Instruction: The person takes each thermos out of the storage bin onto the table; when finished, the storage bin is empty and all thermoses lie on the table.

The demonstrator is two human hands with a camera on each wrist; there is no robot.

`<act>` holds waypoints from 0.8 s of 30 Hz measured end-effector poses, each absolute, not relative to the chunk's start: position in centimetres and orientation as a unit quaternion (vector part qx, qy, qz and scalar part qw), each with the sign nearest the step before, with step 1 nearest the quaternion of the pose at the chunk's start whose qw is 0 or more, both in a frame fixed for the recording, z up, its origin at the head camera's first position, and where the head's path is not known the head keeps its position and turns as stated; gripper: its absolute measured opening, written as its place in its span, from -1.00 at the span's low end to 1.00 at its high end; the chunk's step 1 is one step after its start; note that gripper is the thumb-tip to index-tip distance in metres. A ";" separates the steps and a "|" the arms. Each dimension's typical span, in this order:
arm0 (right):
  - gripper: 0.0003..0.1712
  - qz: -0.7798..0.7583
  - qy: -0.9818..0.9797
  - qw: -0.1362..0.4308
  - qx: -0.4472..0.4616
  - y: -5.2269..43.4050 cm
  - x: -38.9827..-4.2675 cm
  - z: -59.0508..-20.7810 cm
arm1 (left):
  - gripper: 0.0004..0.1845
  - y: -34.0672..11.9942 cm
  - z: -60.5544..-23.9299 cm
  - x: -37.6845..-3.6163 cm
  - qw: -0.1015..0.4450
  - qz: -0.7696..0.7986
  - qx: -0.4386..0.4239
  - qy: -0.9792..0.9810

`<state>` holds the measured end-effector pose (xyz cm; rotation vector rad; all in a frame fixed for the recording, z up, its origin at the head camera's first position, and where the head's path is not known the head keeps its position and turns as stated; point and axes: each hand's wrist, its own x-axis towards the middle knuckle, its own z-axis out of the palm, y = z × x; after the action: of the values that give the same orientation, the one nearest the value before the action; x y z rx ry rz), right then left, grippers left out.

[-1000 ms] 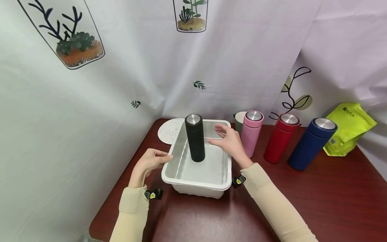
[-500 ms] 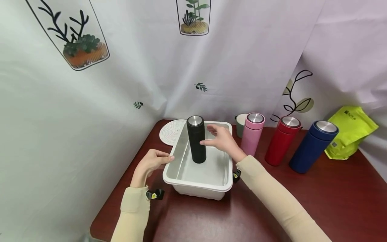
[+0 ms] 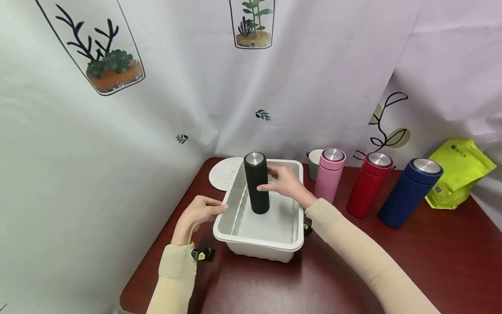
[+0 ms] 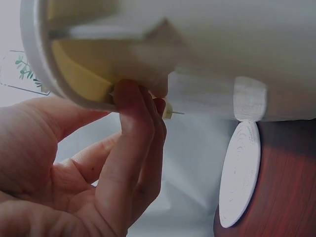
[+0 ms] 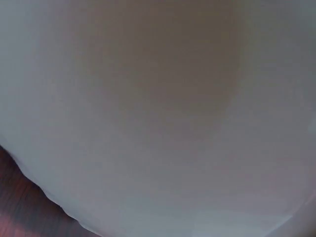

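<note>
Printed curtains with plant motifs close off the back and left of a dark red table (image 3: 431, 261), and everything on it can be placed from the white tub (image 3: 259, 237) that sits near its left end. Inside the tub, toward its far end, a black flask (image 3: 256, 183) stands upright with its steel cap on top. The right hand (image 3: 288, 185) reaches over the tub's right wall and has its thumb and fingers closing on the flask's upper body, touching it at mid-height; whether the grip is firm yet I cannot tell (the right wrist view shows only blurred white plastic). The left hand (image 3: 198, 213) pinches the tub's left rim, fingers curled up under the lip (image 4: 133, 103) in the left wrist view, which looks like a way of steadying the tub while the other hand works. Beyond the tub's far left corner lies a round white coaster (image 3: 225, 172). To the tub's right stand a pink flask (image 3: 329, 174), a red flask (image 3: 368, 183) and a blue flask (image 3: 409, 192) in a row, a pale mug (image 3: 313, 161) behind the pink one, and a lime-green pouch (image 3: 459, 172) farthest off.
</note>
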<state>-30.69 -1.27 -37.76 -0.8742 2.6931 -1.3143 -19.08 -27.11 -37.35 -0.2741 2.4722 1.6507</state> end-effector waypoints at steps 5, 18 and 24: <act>-0.17 -0.393 0.874 0.023 -0.284 -1.7 -31.0 -37.9 | -0.58 -27.1 -37.3 -19.1 0.080 0.552 -0.090 0.825; -0.43 -0.415 0.864 0.002 -0.284 -1.9 -30.5 -38.0 | -0.57 -27.2 -37.6 -19.1 0.079 0.555 -0.084 0.824; -0.44 -0.415 0.865 -0.011 -0.281 -1.7 -30.4 -38.2 | -0.58 -27.2 -37.6 -19.1 0.077 0.560 -0.081 0.821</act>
<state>-30.44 -1.68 -38.17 -0.8890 2.7380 -1.3128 -19.07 -27.17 -37.57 -0.2429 2.4608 1.6781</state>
